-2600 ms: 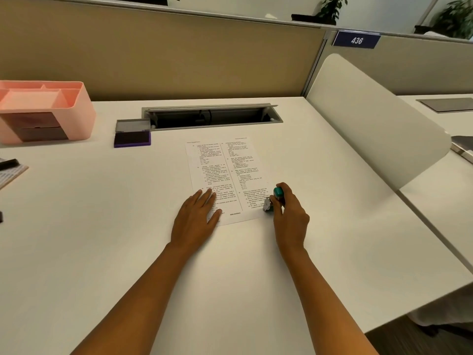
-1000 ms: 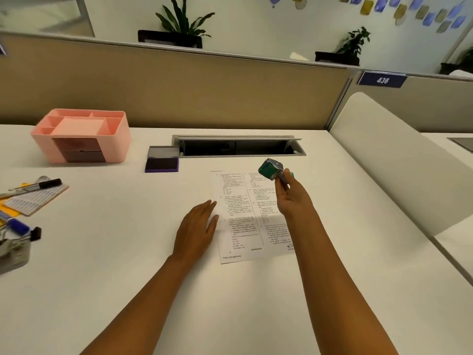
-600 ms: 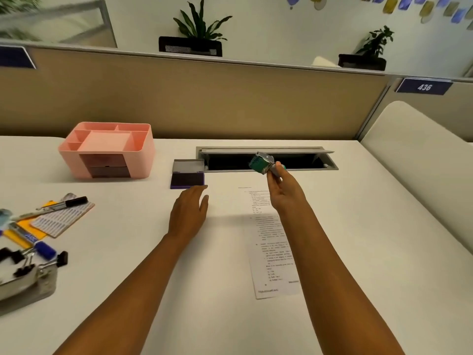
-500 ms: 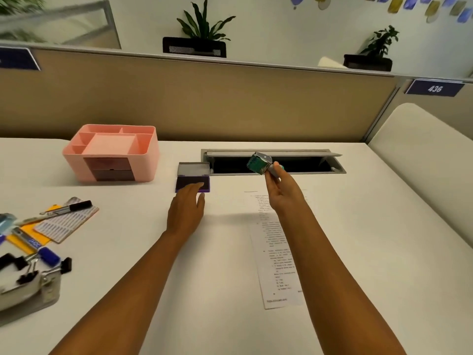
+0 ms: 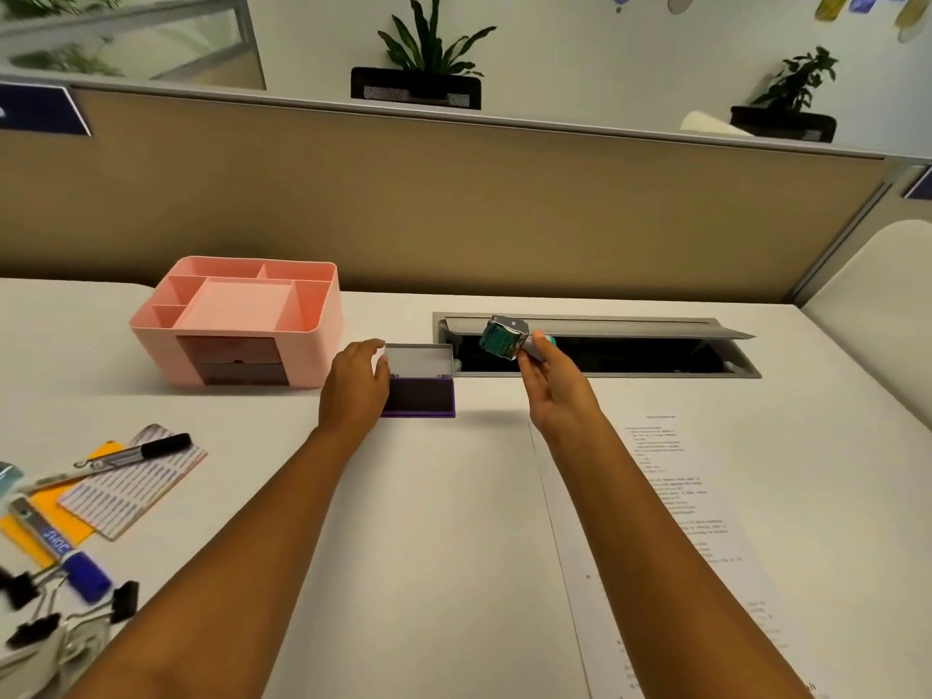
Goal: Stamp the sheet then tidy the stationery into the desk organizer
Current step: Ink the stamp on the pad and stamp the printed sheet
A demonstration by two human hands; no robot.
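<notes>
Our left hand's fingers (image 5: 370, 351) curl loosely over the left edge of the open ink pad (image 5: 421, 391), touching its raised lid; whether they pinch it or only rest there we cannot tell. The left hand (image 5: 353, 388) sits on the white desk (image 5: 454, 522) just beside the pad's purple base.

Starting at the far left, we see loose stationery well apart from our hands: binder clips (image 5: 30, 612), a blue-capped item (image 5: 83, 577), a yellow card (image 5: 45, 512), a printed card (image 5: 133, 479) and a black marker (image 5: 151, 451) lying across it. Farther back stands the pink desk organizer (image 5: 237, 320), its top compartments showing nothing inside, just left of the ink pad.

To the right, our right hand (image 5: 555, 391) pinches the stamp (image 5: 504, 338) by its handle and holds it in the air, its green face turned left and toward us. The handle's long axis runs roughly left to right. The stamp hangs in front of the grey cable tray (image 5: 595, 345). The printed sheet (image 5: 671, 522) lies under and to the right of our right forearm.

The coming move, as we judge it, turns on this: the organizer lies left of the stamp, beyond the pad, so the left hand is nearer to it, and the pad's lid likely wants closing first.
</notes>
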